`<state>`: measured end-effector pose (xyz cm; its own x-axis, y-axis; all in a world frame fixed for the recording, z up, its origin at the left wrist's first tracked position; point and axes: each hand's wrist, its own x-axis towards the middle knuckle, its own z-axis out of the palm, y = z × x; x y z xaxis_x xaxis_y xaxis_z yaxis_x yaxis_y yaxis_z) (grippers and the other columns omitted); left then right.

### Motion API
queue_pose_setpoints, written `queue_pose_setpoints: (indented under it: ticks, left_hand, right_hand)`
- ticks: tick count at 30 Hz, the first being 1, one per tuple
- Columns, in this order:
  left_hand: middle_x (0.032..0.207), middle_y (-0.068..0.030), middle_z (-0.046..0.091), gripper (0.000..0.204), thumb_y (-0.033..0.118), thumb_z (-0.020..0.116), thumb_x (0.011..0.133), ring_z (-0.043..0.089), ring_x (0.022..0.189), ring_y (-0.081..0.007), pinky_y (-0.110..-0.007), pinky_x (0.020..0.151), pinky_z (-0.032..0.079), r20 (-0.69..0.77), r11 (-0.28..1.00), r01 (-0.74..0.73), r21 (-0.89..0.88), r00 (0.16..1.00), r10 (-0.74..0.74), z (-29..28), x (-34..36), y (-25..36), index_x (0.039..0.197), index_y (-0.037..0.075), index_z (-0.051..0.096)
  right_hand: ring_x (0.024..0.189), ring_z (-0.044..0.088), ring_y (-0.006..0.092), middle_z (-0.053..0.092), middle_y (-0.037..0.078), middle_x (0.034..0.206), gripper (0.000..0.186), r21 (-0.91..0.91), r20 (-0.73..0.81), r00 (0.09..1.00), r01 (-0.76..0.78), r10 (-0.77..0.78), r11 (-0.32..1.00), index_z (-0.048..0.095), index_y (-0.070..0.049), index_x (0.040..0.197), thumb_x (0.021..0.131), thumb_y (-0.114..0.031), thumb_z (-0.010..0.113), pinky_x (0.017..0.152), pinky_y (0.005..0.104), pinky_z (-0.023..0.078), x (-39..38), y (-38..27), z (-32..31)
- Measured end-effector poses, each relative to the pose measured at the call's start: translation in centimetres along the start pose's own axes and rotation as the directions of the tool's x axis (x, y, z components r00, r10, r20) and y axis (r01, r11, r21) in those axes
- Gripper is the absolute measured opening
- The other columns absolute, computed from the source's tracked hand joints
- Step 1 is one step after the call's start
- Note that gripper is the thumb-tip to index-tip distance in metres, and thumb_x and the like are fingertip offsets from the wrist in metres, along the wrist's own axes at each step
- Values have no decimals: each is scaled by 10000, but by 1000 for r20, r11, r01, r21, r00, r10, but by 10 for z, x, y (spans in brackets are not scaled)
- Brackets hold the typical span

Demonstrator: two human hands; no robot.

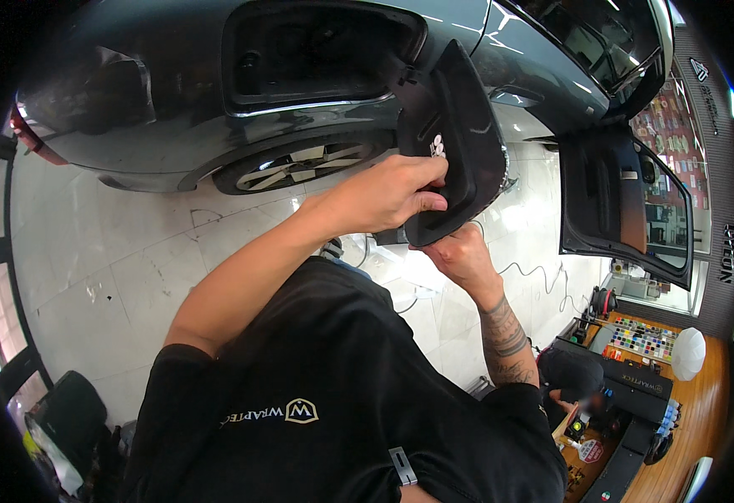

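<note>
A black-lined hinged flap (474, 126) stands swung out from the side of a dark grey car (174, 126). Its hinge arm (411, 84) joins it to a deep black recess (317, 59) above the wheel. My left hand (396, 194) is closed at the flap's near side, thumb and curled fingers at its inner rim. Below, my right hand (465, 261) grips the bottom edge from underneath, its fingertips partly hidden behind the flap. A small white label (438, 145) shows on the inner face, just above my left fingers.
Under the recess is a spoked wheel (300, 168). An open car door (602, 201) juts out at the right. A thin cable (543, 275) trails over the tiled floor (132, 268). Another person (575, 377) is by the counter at lower right; a dark chair (69, 419) stands at lower left.
</note>
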<state>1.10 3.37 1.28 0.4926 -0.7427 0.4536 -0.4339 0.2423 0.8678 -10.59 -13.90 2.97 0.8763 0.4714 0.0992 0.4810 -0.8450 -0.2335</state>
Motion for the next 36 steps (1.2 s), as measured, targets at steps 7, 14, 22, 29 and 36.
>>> queue_pose_setpoints:
  ticks: [7, 14, 22, 29, 36]
  left_hand:
    - [810, -187, 567, 222, 117, 625, 809, 548, 768, -388, -407, 637, 415, -69, 999, -27, -17, 997, 26, 5, -2, 0, 835, -29, 460]
    - [820, -182, 589, 243, 137, 638, 806, 575, 765, -364, -387, 640, 435, -52, 999, -27, 17, 998, 28, 5, -2, -1, 858, -29, 468]
    - [825, -178, 599, 256, 156, 638, 808, 581, 775, -355, -393, 651, 440, -21, 999, -31, -17, 999, 31, 3, 1, -3, 864, -28, 468]
    - [811, -189, 585, 254, 151, 636, 807, 567, 760, -372, -392, 634, 431, -12, 998, -54, -13, 998, 53, 7, 6, -6, 843, -37, 469]
    - [804, -189, 586, 246, 136, 645, 799, 569, 759, -378, -387, 626, 431, -40, 999, -36, -2, 999, 36, 12, 6, -4, 836, -31, 467]
  right_hand:
    - [632, 607, 298, 634, 139, 715, 132, 287, -42, 967, -228, 250, 930, 647, 6, 748, 673, -67, 727, 577, 348, 470, 1, -17, 2]
    - [650, 607, 333, 639, 165, 741, 148, 450, 139, 718, -659, 682, 603, 646, 30, 750, 673, -66, 729, 586, 345, 466, 11, -41, 2]
    - [716, 590, 329, 601, 165, 781, 103, 139, 35, 977, -214, 211, 967, 636, 9, 773, 692, -34, 682, 624, 386, 476, -2, -17, -15]
    - [671, 592, 322, 623, 175, 682, 107, 254, 63, 939, -342, 338, 905, 654, 28, 691, 692, -67, 703, 601, 369, 462, -2, -15, -17]
    - [690, 598, 337, 625, 186, 696, 124, 324, 166, 746, -659, 645, 678, 646, 43, 683, 691, -66, 705, 607, 369, 460, 2, -29, -14]
